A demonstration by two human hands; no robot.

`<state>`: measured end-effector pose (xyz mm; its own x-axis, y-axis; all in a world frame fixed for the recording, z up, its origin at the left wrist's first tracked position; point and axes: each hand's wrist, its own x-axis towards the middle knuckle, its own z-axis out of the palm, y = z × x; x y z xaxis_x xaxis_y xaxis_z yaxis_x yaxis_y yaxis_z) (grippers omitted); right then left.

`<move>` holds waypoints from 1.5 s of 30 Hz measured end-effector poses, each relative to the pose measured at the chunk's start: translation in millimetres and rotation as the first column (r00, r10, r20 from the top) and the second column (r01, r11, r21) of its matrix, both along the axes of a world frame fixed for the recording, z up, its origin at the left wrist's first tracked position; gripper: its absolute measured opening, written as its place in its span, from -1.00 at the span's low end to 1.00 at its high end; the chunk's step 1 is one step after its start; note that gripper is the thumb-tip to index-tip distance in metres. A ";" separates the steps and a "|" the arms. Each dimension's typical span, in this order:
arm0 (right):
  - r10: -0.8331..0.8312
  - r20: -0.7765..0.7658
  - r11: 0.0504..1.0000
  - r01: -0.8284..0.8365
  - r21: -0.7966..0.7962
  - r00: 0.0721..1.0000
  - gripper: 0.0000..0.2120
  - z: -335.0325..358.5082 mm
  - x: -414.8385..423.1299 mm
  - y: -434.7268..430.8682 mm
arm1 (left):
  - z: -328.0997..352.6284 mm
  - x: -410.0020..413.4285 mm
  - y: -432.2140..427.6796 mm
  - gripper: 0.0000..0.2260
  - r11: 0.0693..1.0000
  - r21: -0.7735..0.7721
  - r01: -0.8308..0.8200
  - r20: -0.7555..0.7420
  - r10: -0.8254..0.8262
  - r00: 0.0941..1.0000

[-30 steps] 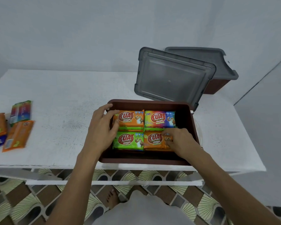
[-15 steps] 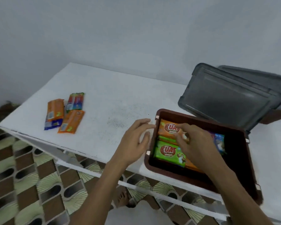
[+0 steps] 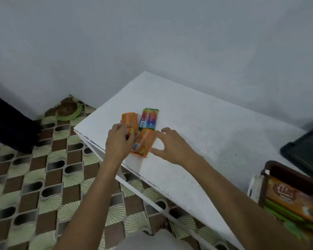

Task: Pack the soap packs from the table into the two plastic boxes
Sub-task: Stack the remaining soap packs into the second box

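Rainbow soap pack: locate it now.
Head view: the rainbow soap pack lies at the table's left end, right of the far orange pack, just beyond the near orange pack.

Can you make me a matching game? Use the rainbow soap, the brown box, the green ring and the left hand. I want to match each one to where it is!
Things
1. rainbow soap pack
2. brown box
3. green ring
4. left hand

Places
A. on the floor, in the corner by the wall
B. fingers on the far orange soap pack
C. flat on the table, with no hand on it
D. at the right edge of the picture, with soap packs inside

Pairs: 1-C, 2-D, 3-A, 4-B
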<state>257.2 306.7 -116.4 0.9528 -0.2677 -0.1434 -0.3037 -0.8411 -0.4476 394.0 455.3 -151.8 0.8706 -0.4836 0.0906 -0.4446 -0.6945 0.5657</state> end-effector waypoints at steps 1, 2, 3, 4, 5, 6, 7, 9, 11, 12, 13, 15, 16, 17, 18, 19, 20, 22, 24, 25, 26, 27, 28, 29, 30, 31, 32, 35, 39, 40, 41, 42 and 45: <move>0.024 -0.037 1.000 -0.023 0.008 0.999 -0.42 -8.0 13.5 3.9 | -2.4 11.2 -1.0 -0.68 0.999 0.040 -0.005 -0.018 0.006 1.000; 0.046 -0.065 0.999 -0.046 0.013 0.997 -0.38 -15.4 25.3 6.6 | -5.4 21.4 -2.3 -0.65 0.997 0.076 0.007 -0.044 -0.003 0.999; 0.062 -0.084 0.998 -0.061 0.016 0.995 -0.33 -22.5 35.5 8.3 | -8.1 29.5 -4.1 -0.63 0.994 0.108 0.030 -0.069 -0.023 0.997; 0.067 -0.107 0.998 -0.066 0.009 0.992 -0.28 -29.1 44.1 9.6 | -10.6 36.2 -5.9 -0.61 0.989 0.137 0.055 -0.083 -0.044 0.996; 0.067 -0.130 0.997 -0.069 -0.013 0.989 -0.25 -35.3 50.1 10.6 | -12.6 41.3 -7.8 -0.59 0.984 0.159 0.074 -0.089 -0.060 0.994; 0.067 -0.147 0.996 -0.076 -0.054 0.987 -0.23 -39.7 54.3 11.9 | -14.1 45.2 -9.5 -0.58 0.982 0.173 0.080 -0.085 -0.066 0.994; 0.070 -0.153 0.990 -0.087 -0.107 0.986 -0.20 -43.8 57.6 13.2 | -14.7 47.9 -10.8 -0.56 0.980 0.182 0.078 -0.079 -0.064 0.995; 0.084 -0.168 0.974 -0.116 -0.194 0.982 -0.16 -47.1 60.9 15.8 | -15.3 50.9 -13.2 -0.50 0.976 0.208 0.069 -0.061 -0.057 0.997; 0.088 -0.168 0.966 -0.126 -0.227 0.982 -0.20 -45.7 62.4 16.8 | -14.8 52.6 -15.8 -0.44 0.968 0.243 0.061 -0.048 -0.051 0.998; 0.091 -0.169 0.961 -0.131 -0.244 0.981 -0.24 -44.2 63.2 16.9 | -14.0 53.3 -17.3 -0.44 0.967 0.249 0.058 -0.043 -0.048 0.998; 0.097 -0.174 0.955 -0.140 -0.261 0.980 -0.26 -42.8 63.6 17.0 | -13.0 53.8 -19.1 -0.45 0.968 0.247 0.055 -0.042 -0.046 0.998; 0.114 -0.197 0.950 -0.165 -0.267 0.974 -0.24 -40.0 63.3 17.3 | -10.7 53.9 -22.5 -0.49 0.967 0.248 0.053 -0.041 -0.045 0.998; 0.117 -0.213 0.952 -0.171 -0.254 0.970 -0.23 -38.0 62.3 16.6 | -9.7 53.5 -24.5 -0.49 0.963 0.265 0.055 -0.033 -0.048 0.998; 0.114 -0.221 0.959 -0.166 -0.232 0.969 -0.22 -36.7 61.3 15.1 | -8.7 52.6 -26.3 -0.49 0.955 0.292 0.056 -0.021 -0.052 0.998; 0.106 -0.222 0.967 -0.153 -0.205 0.969 -0.22 -35.3 59.8 13.1 | -8.3 51.3 -27.7 -0.48 0.946 0.320 0.055 -0.005 -0.056 0.998; 0.104 -0.220 0.973 -0.145 -0.179 0.970 -0.23 -35.1 58.0 10.8 | -8.4 49.4 -28.9 -0.46 0.937 0.344 0.054 0.012 -0.062 0.998; 0.106 -0.218 0.977 -0.142 -0.156 0.970 -0.24 -34.7 55.7 8.4 | -8.8 47.3 -29.6 -0.46 0.931 0.361 0.052 0.029 -0.067 0.997; 0.116 -0.211 0.983 -0.143 -0.116 0.971 -0.31 -33.3 49.8 4.4 | -9.0 43.6 -29.0 -0.49 0.929 0.368 0.043 0.069 -0.073 0.995; 0.122 -0.178 0.988 -0.137 -0.076 0.977 -0.41 -29.1 43.4 1.7 | -8.5 43.2 -27.2 -0.54 0.934 0.354 0.047 0.095 -0.086 0.992; 0.120 -0.146 0.990 -0.130 -0.062 0.982 -0.45 -25.7 39.8 0.8 | -7.4 43.9 -26.5 -0.54 0.935 0.351 0.061 0.086 -0.097 0.992; 0.115 -0.111 0.991 -0.122 -0.052 0.987 -0.48 -22.1 36.3 0.7 | -6.2 44.7 -26.2 -0.54 0.935 0.345 0.078 0.063 -0.106 0.992; 0.106 -0.074 0.993 -0.109 -0.038 0.992 -0.50 -18.1 32.8 0.5 | -5.2 45.6 -25.6 -0.52 0.939 0.332 0.094 0.031 -0.111 0.993; 0.090 -0.048 0.996 -0.091 -0.016 0.995 -0.50 -14.2 29.1 -0.2 | -4.0 45.6 -24.8 -0.50 0.947 0.303 0.106 -0.001 -0.110 0.994; 0.068 -0.026 0.998 -0.068 0.007 0.997 -0.51 -12.5 25.4 -2.4 | -2.9 44.5 -23.8 -0.47 0.960 0.256 0.111 -0.034 -0.106 0.994; 0.034 -0.006 0.999 -0.034 0.036 0.999 -0.52 -10.5 21.1 -5.4 | -0.1 42.3 -22.9 -0.44 0.975 0.191 0.115 -0.065 -0.104 0.992; -0.009 0.018 0.997 0.008 0.080 1.000 -0.55 -8.1 15.6 -8.9 | 2.8 39.0 -22.3 -0.39 0.986 0.119 0.117 -0.099 -0.105 0.990; -0.075 0.050 0.987 0.067 0.146 0.996 -0.60 -4.9 9.2 -12.8 | 6.5 34.4 -22.1 -0.34 0.992 0.044 0.117 -0.132 -0.111 0.985; -0.306 0.123 0.897 0.242 0.370 0.944 -0.71 7.5 -16.0 -25.6 | 20.9 15.6 -25.5 -0.24 0.985 -0.135 0.107 -0.200 -0.132 0.971; -0.396 0.285 0.862 0.248 0.441 0.873 -0.73 27.9 -69.0 -38.2 | 34.7 -17.5 -37.4 -0.30 0.918 -0.371 0.140 -0.187 -0.221 0.957; -0.422 0.307 0.855 0.262 0.447 0.853 -0.72 34.1 -84.9 -41.0 | 38.5 -27.3 -41.4 -0.34 0.883 -0.445 0.149 -0.204 -0.262 0.943; -0.459 0.313 0.840 0.291 0.459 0.831 -0.70 40.9 -101.6 -43.5 | 42.5 -37.7 -46.1 -0.38 0.844 -0.513 0.155 -0.221 -0.304 0.927; -0.500 0.314 0.818 0.320 0.479 0.807 -0.68 47.8 -118.8 -45.8 | 46.8 -49.0 -51.4 -0.41 0.808 -0.568 0.156 -0.233 -0.339 0.912; -0.600 0.335 0.746 0.357 0.562 0.727 -0.70 67.9 -173.2 -49.7 | 60.9 -87.4 -70.4 -0.45 0.739 -0.657 0.148 -0.262 -0.407 0.875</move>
<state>83.9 257.0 -48.5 0.6811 -0.7297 0.0603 -0.2578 -0.3160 -0.9131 306.6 384.8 -90.9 0.7320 -0.6637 0.1538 -0.2306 -0.0290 0.9726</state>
